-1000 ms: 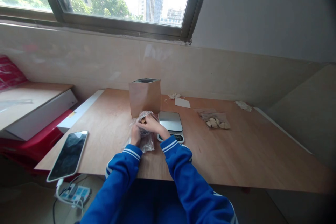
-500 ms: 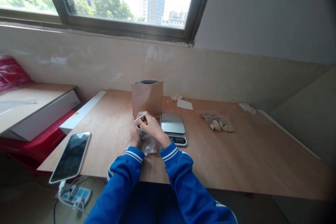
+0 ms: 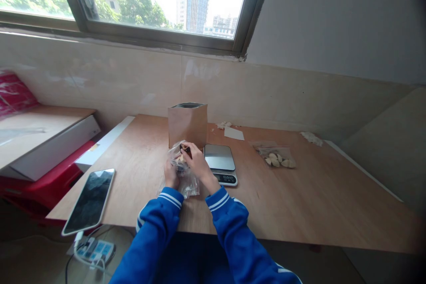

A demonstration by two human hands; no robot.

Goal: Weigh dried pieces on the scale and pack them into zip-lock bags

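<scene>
The left hand (image 3: 171, 175) curls round a clear plastic bag (image 3: 190, 187) on the table (image 3: 299, 204), left of the digital scale (image 3: 219, 158) and nearer than the kraft pouch (image 3: 188, 125), while the right hand (image 3: 197, 163) pinches a dark brown piece (image 3: 187, 149) over the bag.

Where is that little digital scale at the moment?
In the head view, the digital scale sits on the wooden table, just to the right of the right hand, nearer the camera than the upright kraft pouch.
</scene>
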